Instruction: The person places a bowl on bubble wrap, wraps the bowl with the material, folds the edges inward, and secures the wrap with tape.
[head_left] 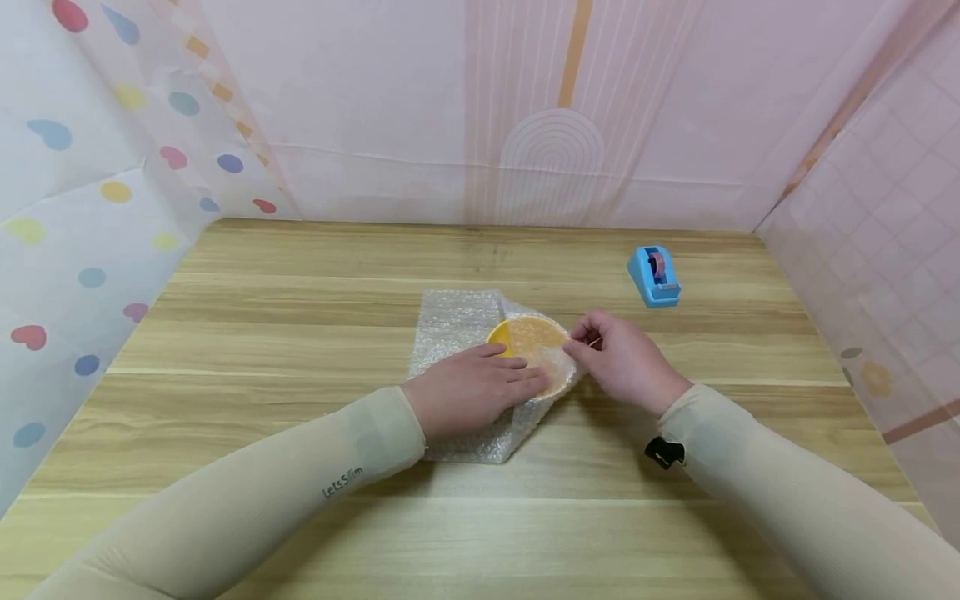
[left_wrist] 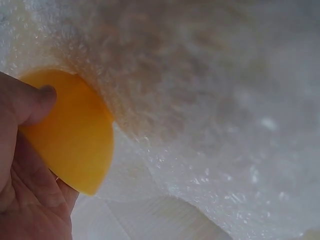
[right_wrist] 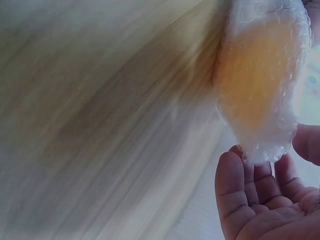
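A yellow bowl (head_left: 498, 336) sits on a sheet of bubble wrap (head_left: 454, 321), with a flap folded over most of it. My left hand (head_left: 476, 387) lies across the bowl's near-left side, fingers over the flap. From the left wrist, the thumb (left_wrist: 42, 102) shows against the outside of the yellow bowl (left_wrist: 75, 135), with the fingers behind its rim. At the right, my right hand (head_left: 626, 358) pinches the flap's pointed end. In the right wrist view, that end of the bubble wrap (right_wrist: 270, 145) is between thumb and fingers, with yellow showing through.
A blue tape dispenser (head_left: 655, 279) with a pink roll stands at the back right of the wooden table (head_left: 300, 267). Patterned sheets (head_left: 360, 108) line the back and both sides.
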